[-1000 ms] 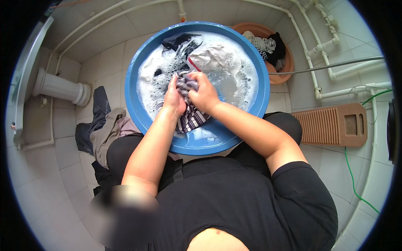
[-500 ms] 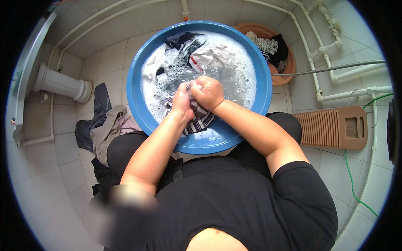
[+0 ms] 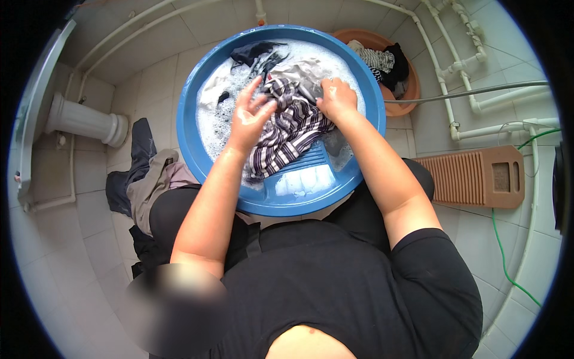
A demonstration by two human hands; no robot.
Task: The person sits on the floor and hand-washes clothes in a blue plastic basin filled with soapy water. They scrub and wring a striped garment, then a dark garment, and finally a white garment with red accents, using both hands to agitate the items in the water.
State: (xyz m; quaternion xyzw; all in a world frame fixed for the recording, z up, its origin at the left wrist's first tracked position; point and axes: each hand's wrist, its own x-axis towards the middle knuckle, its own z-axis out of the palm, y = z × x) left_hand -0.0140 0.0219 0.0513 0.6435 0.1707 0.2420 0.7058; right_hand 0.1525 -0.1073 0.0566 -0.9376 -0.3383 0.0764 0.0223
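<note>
A dark-and-white striped garment point(image 3: 290, 131) lies bunched and wet in a large blue washtub point(image 3: 190, 113), partly over the tub's ridged washing slope point(image 3: 311, 157). My left hand point(image 3: 250, 118) is raised at the garment's left side, fingers spread, holding nothing. My right hand point(image 3: 339, 99) is at the right, its fingers bent down beside a greyish wet cloth point(image 3: 310, 90); what they grip is hidden. Foamy water surrounds the clothes. At the tub's far side a dark garment point(image 3: 254, 52) sticks out of the suds.
An orange basin point(image 3: 412, 96) with black and patterned clothes stands behind the tub at right. A brown washboard point(image 3: 466, 176) lies to the right, near a green hose point(image 3: 505, 257) and white pipes point(image 3: 454, 102). Clothes point(image 3: 146, 173) are piled at left, near a white pedestal point(image 3: 89, 119).
My hands were together, squeezing the bunched striped garment over the water. Now they are apart, and the garment is spread wider in the tub, with the ridged slope showing.
</note>
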